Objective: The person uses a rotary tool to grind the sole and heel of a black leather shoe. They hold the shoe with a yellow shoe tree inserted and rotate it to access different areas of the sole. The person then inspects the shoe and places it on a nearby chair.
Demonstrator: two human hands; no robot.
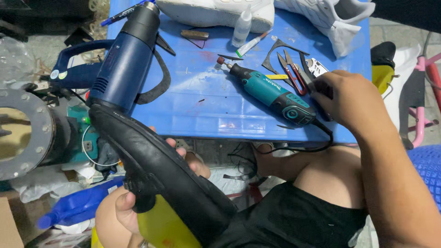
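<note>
My left hand (133, 206) grips a black leather shoe (156, 170) with a yellow insert (161, 227) inside it, held over my knee below the table's front edge. My right hand (349, 101) rests on the right side of the blue table (197, 105), fingers closed over a dark tool among the cutters; what it grips is hidden. A teal and black rotary tool (275, 96) lies just left of that hand, its cord trailing off the edge. A blue heat gun (126, 59) lies on the table's left side above the shoe.
White sneakers (220, 11) lie along the table's far edge, with a small bottle (242, 27), red-handled snips (294, 73), a pen and black leather scraps. A metal flange (23, 133) sits at left. A pink stool frame (422, 110) stands at right.
</note>
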